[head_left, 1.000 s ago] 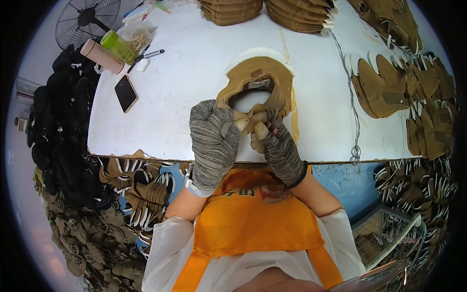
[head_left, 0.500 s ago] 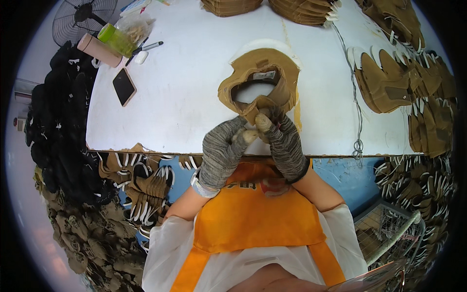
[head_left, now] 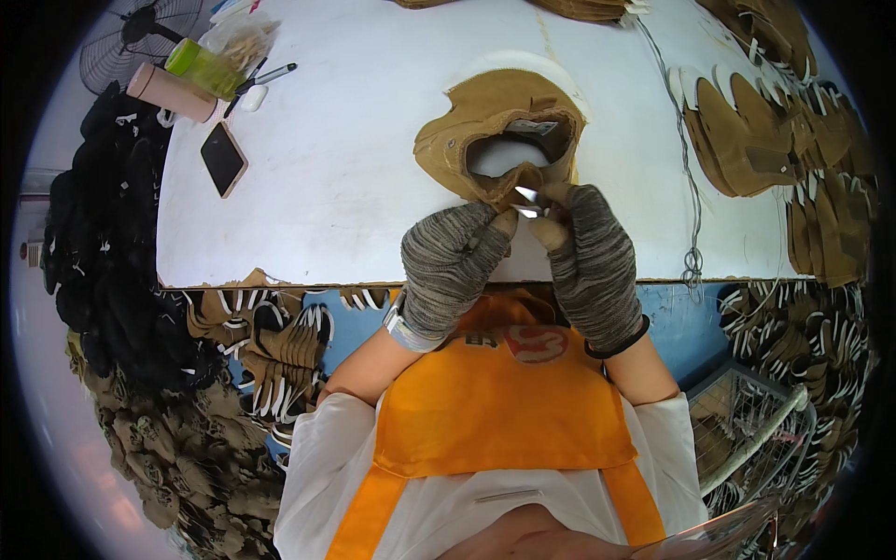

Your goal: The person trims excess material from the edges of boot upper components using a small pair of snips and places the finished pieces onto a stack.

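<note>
A brown shoe upper (head_left: 439, 145) with a white curved edge strip lies on the white table, its opening facing up. My left hand (head_left: 448, 261), in a grey striped fingertip-less glove, pinches the upper's near edge between thumb and fingers. My right hand (head_left: 595, 261), gloved alike, is closed around small thread snips (head_left: 528, 203). Their two silver blades stand apart and point left at the edge, close to my left fingertips. The snips' handle is mostly hidden inside my right fingers.
On the white table (head_left: 317, 187) lie a phone (head_left: 224, 161), a pink cup (head_left: 173, 91), a green-lidded jar (head_left: 201, 67) and pens. A grey cable (head_left: 686, 168) runs down the right side beside stacked brown uppers (head_left: 733, 135). Black pieces (head_left: 112, 233) are heaped left; a wire cart (head_left: 756, 429) stands lower right.
My right hand has moved away from the left, and the snips' blades now show between them. The upper has turned slightly, still in my left hand's pinch. The whole view has shifted a little.
</note>
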Demonstrator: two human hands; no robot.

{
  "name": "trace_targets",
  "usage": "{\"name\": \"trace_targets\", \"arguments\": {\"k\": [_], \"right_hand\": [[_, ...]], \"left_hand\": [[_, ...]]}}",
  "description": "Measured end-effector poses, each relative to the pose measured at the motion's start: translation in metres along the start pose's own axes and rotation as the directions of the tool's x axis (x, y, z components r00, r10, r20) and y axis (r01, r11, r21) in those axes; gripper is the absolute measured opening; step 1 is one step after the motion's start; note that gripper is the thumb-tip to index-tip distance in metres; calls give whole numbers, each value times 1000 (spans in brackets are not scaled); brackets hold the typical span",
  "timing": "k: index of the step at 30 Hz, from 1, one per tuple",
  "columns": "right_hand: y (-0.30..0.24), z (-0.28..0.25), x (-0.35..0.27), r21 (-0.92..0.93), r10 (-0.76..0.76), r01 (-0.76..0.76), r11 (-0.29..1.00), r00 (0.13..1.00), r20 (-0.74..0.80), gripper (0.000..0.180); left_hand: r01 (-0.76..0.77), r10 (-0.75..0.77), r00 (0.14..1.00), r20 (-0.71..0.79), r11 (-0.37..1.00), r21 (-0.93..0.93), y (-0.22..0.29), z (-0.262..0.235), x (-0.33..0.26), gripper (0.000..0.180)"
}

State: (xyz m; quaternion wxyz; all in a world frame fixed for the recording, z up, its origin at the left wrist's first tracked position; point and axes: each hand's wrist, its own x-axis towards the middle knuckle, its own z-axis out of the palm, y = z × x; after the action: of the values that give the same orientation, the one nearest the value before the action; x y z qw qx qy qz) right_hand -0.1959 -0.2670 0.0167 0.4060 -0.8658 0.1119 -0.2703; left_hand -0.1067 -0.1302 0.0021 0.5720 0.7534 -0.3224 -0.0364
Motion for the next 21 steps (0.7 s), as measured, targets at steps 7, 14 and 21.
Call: {"name": "trace_targets", "arguments": {"k": [7, 14, 21], "right_hand": [[-3, -1, -3, -125, -73, 73, 989, 997, 7, 26], [-7, -6, -1, -251, -72, 78, 965, 997, 36, 14], [7, -23, 3, -30, 61, -66, 997, 987, -151, 22]], "left_hand": [[-197, 187, 978, 95, 974, 110, -11, 1, 2, 10], [-283, 272, 958, 91, 947, 149, -11, 4, 4, 7], [21, -24, 998, 55, 998, 59, 1, 2, 8, 13]]}}
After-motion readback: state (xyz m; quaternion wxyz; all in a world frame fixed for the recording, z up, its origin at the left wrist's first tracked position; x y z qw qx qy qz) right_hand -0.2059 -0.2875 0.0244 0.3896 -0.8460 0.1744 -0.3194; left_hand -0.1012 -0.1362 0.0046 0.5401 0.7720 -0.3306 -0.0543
